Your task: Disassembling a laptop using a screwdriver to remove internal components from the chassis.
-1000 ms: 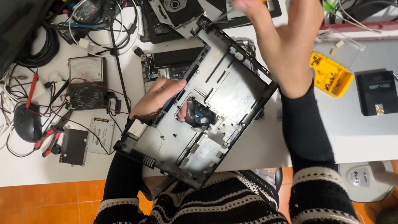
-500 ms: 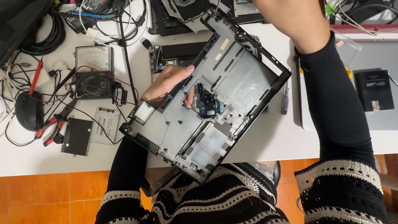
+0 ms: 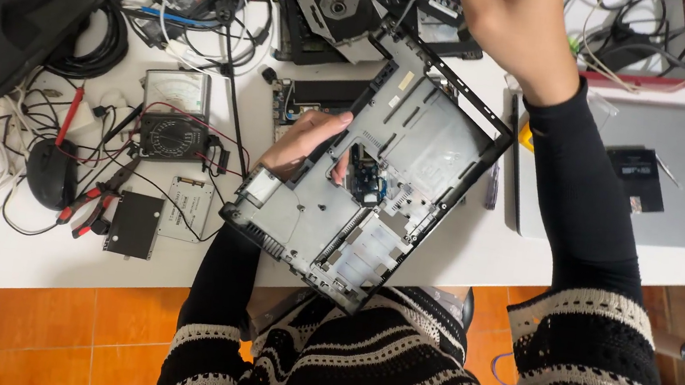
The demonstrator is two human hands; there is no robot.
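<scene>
Fingers of the left hand (image 3: 303, 142) curl around the laptop shell's (image 3: 418, 141) left edge; the right hand (image 3: 515, 26), raised far, looks bunched, grip unclear.

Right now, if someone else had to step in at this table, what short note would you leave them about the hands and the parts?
Left hand: grip on the left edge of the opened grey plastic laptop base shell, which lies tilted on the white table.
Right hand: raised over the shell's far corner; I cannot tell what it holds.
Done: shell is stripped open, a small blue circuit board still inside.
Nearby: analogue multimeter, red-handled pliers, closed silver laptop.
Left: cannot be judged from this view.
</scene>
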